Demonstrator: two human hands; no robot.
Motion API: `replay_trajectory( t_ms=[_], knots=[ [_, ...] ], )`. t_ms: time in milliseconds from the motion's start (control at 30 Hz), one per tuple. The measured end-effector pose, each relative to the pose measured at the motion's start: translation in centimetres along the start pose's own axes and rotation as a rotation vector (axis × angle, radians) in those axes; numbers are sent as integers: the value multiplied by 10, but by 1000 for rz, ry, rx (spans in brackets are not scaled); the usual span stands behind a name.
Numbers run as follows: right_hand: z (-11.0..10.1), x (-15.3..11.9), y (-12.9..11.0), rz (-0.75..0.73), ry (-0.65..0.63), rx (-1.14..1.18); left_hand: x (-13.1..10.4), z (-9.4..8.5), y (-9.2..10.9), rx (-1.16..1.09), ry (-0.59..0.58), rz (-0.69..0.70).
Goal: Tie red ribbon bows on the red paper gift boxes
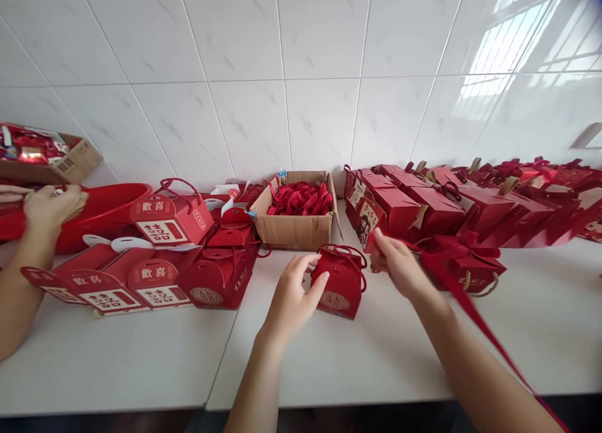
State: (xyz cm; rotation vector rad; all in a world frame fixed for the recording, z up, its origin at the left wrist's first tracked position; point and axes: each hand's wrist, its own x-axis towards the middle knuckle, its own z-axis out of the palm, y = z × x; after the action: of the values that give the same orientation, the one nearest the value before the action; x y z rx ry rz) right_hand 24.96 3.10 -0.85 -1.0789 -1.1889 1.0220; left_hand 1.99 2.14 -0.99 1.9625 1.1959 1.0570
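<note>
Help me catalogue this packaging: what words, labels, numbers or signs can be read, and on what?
"歡喜": upper flap of the stacked gift box, and front boxes below it.
"囍": white panels of those boxes.
Too small or blurred: round gold emblem on the box by the left hand; illustrated box print; carton markings.

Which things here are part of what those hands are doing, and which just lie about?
Part of it:
small red box, at the left hand
red ribbon, in the right hand
probably the carton of ribbons

Seemingly apart:
red basin, near another person's hand
carton of shiny packets
</note>
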Motion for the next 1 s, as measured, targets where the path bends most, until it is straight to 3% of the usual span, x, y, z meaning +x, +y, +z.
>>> replay_trajectory(
  t_ms=[133, 233, 367, 467, 567, 733, 933, 1000],
  knots=[
    [27, -6, 8, 42, -203, -92, -1, 0, 7, 40, -33, 7],
    [32, -14, 6, 23, -203, -136, 0, 6, 10, -18, -53, -51],
    [29, -18, 4, 128, -282, 7, 2, 13, 13, -160, -37, -202],
    [27, -16, 8, 177, -296, 107, 3, 10, 14, -266, -61, -294],
    [25, -12, 11, 202, -225, 274, 3, 1, 15, -420, -83, -300],
    [19, -5, 12, 172, -84, 479, 3, -20, 7, -574, 179, -280],
    [9, 0, 7, 95, 148, 566, 10, -37, -22, -79, 635, -372],
    [7, 1, 5, 28, 263, 545, 9, -35, -21, 1, 718, -341]
  ],
)
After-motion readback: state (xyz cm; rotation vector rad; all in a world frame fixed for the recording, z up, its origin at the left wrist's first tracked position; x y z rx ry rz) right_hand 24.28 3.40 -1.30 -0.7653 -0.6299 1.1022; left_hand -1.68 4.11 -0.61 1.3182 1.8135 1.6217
